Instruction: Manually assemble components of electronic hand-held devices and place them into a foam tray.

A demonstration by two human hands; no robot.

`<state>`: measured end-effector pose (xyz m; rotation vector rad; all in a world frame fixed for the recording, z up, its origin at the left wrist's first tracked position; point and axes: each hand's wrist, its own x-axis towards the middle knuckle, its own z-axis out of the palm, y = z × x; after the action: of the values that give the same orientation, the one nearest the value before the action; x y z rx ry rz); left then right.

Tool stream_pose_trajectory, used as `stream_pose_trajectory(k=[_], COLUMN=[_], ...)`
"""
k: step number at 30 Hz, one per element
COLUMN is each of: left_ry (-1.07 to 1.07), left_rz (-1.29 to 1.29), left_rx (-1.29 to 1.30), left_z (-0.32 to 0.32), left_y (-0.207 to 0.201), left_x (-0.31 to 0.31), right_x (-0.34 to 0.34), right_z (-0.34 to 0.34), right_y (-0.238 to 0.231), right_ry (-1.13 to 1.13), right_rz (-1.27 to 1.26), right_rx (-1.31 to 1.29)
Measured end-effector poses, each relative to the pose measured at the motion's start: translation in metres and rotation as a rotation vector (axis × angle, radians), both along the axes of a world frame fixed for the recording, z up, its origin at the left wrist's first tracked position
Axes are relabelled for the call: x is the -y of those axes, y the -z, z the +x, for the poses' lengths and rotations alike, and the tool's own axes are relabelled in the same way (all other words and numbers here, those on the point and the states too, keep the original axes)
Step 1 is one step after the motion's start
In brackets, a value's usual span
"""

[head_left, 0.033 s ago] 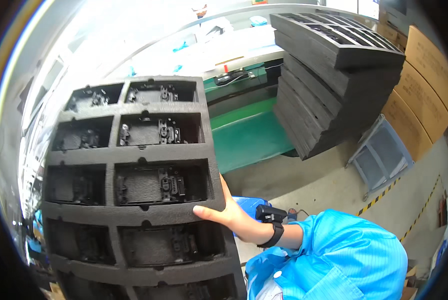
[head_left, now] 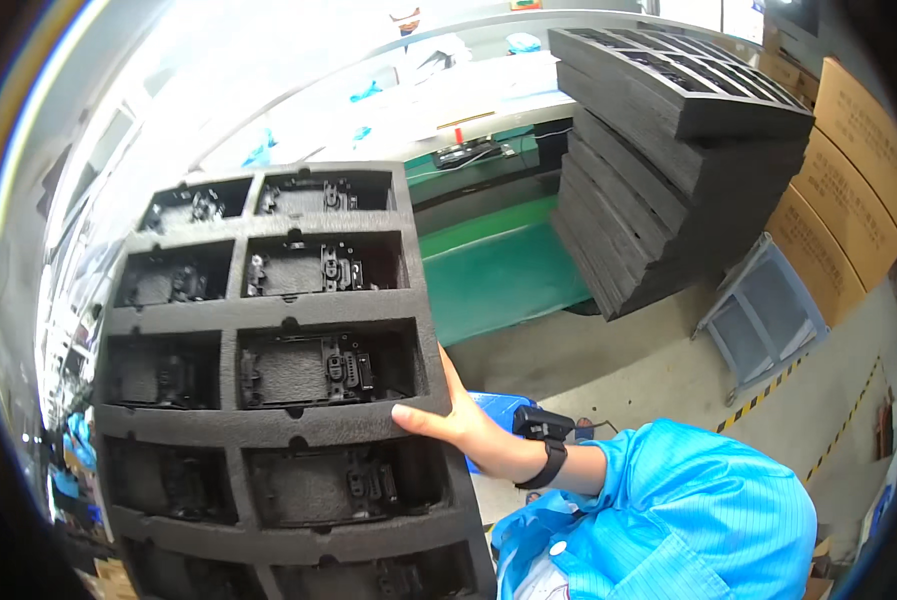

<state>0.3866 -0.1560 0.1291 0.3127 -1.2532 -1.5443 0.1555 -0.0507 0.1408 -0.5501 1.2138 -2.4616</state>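
A black foam tray (head_left: 258, 312) with rows of rectangular pockets fills the left side of the view. Black plastic frames lie in its pockets, such as this frame (head_left: 346, 368) in a right-hand pocket. My right hand (head_left: 468, 425) grips the tray's right edge, thumb on the top face and the other fingers mostly hidden down the side. A blue sleeve covers that arm, and a black strap with a small device circles the wrist. My left hand is out of view.
A tall leaning stack of black foam trays (head_left: 658, 190) stands at the right beside a green surface (head_left: 503, 280). Beyond are a grey cart (head_left: 763, 315), cardboard boxes (head_left: 848, 190) and yellow-black floor tape (head_left: 758, 400). A bright bench runs along the back.
The tray sits slightly lower and further right in the picture at its far end. My right hand keeps the same hold on its edge.
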Motion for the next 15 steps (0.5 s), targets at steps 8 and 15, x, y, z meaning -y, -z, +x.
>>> stream_pose_trajectory(k=[8,15], left_ry=[-0.404,0.302], left_rz=[-0.15,0.629], left_rx=[0.691,0.22], left_z=[0.058,0.089], left_y=[0.034,0.106], left_x=[0.029,0.119], right_x=[0.03,0.009], right_z=[-0.039,-0.083], right_y=[0.038,0.101], right_ry=[-0.096,-0.172], right_rz=[-0.034,0.253], right_rx=[0.245,0.139])
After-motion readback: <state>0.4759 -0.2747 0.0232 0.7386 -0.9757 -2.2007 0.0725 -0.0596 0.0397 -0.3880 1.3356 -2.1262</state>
